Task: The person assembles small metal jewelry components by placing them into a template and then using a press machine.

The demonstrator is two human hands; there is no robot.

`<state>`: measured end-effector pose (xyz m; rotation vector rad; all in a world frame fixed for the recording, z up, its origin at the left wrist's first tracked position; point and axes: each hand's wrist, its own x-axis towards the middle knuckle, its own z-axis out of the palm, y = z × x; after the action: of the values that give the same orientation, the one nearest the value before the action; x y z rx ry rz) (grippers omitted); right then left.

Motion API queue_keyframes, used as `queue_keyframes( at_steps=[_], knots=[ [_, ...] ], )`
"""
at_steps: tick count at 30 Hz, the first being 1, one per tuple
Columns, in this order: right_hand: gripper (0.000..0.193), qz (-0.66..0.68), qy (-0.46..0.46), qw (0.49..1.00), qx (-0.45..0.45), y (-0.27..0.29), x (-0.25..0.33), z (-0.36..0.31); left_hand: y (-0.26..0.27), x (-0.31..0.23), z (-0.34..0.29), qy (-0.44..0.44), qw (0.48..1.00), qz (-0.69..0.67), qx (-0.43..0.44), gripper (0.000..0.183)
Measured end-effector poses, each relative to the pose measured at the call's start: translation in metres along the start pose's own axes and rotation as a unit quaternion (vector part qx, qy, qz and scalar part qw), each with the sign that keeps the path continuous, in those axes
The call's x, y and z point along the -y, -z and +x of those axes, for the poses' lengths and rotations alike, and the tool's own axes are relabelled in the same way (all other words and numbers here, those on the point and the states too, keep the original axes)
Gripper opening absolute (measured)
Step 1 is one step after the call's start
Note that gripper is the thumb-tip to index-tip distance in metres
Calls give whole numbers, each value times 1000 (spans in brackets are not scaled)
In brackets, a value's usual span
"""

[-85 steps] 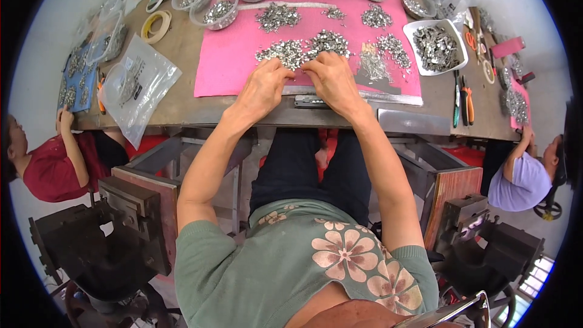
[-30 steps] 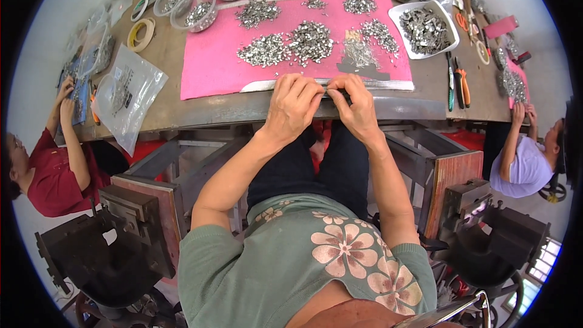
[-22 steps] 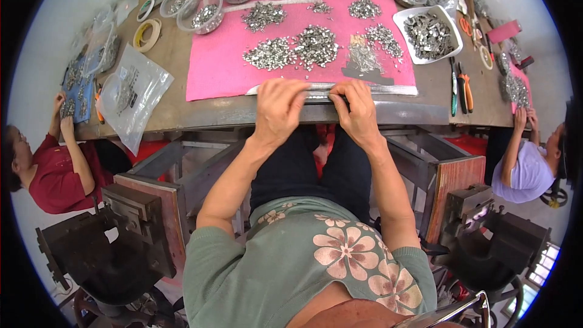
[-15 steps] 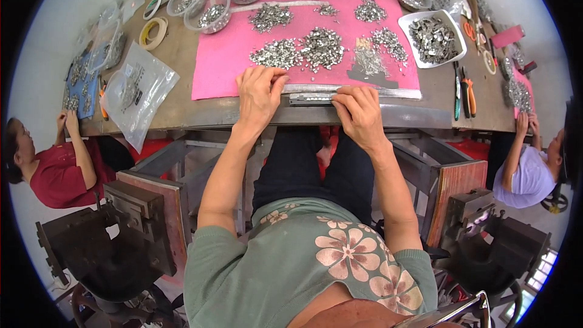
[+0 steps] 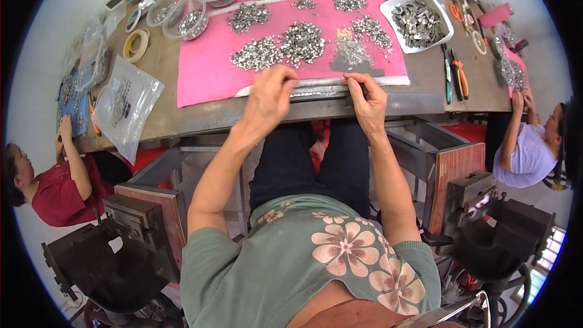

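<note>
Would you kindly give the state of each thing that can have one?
Left hand: fingers bent, grip unclear
Right hand: thumb near forefinger, grip unclear
Metal strip: lying between hands, blurred
Pink mat: spread flat
White tray: uncovered, holding metal pieces
Clear bag: corner overhanging edge
Orange-handled pliers: lying down

- Small silvery flat metal pieces (image 5: 302, 44), heaped: glossy, full of bright glints.
- Long narrow silvery strip (image 5: 319, 92) between the hands: metallic-looking, shiny.
- Pink rectangular mat (image 5: 203, 76): matt, finely textured.
- White squarish bowl (image 5: 447, 30): smooth, glossy plastic.
- Clear round tub (image 5: 176, 29): thin, smooth, shiny plastic.
- Clear flat bag (image 5: 138, 120): crinkled plastic film with bright reflections.
- Brown tabletop (image 5: 164, 54): matt, worn-looking.
- Grey table edge (image 5: 413, 104): smooth metal, dull sheen.
- Orange-handled pliers (image 5: 464, 84): dark metal head, smooth plastic-looking grips.
- Green short-sleeved top (image 5: 261, 261): matt knitted cloth, pale flower print.
- Dark trousers (image 5: 276, 173): matt cloth.
- Reddish-brown upright board (image 5: 458, 177): wood-like, rough and scuffed.
</note>
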<state>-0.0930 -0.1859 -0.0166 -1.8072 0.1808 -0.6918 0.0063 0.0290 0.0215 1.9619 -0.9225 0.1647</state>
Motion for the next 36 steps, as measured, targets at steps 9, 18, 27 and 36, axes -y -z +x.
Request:
queue_keyframes(
  at_steps=[9, 18, 27, 36],
  knots=[
    [15, 7, -35, 999, 33, 4, 2, -4, -38, -18, -9, -62, 998, -3, 10, 12],
    [14, -4, -25, 999, 30, 3, 5, -1, -37, -16, -8, -60, 998, -2, 27, 14],
    [13, -27, -5, 999, 20, 4, 5, -2, -33, -26, -4, -75, 993, 71, 54, 15],
    [13, -130, 114, 981, 84, 16, 20, 15, -34, -6, -24, -160, 983, 86, -10, 33]
  ],
)
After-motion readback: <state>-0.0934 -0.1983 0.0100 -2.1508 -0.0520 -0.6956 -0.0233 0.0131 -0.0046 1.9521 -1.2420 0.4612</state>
